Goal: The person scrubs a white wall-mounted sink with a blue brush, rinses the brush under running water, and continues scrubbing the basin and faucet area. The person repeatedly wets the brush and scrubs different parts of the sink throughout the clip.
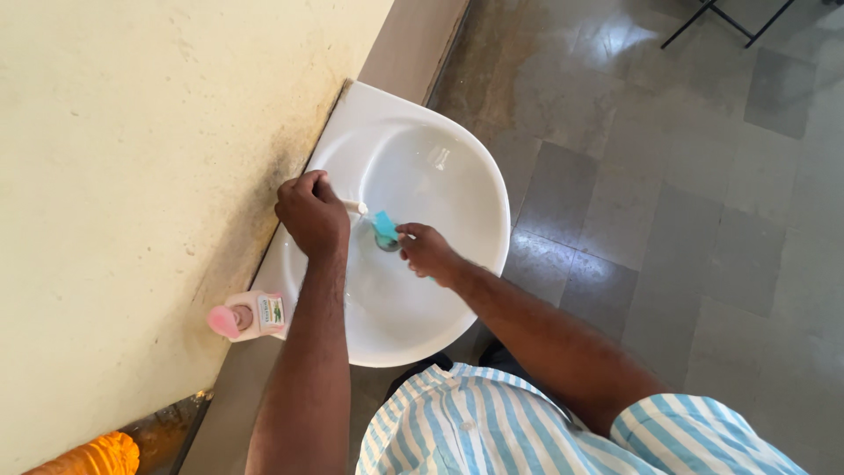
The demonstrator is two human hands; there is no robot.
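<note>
A white wash basin (475,167) is fixed to a cream wall. My left hand (312,214) is closed over the white tap (355,208) at the basin's wall side. My right hand (427,252) holds a small teal object (383,225), perhaps a sponge or cloth, under the tap spout, above the drain (388,244). Both forearms reach in from the bottom of the view over my blue and white striped shirt (492,422).
A pink and white bottle (249,317) lies on the basin's rim by the wall. Grey stone floor tiles (686,202) spread to the right. Black metal legs (730,18) show at the top right. An orange object (92,457) sits at the bottom left.
</note>
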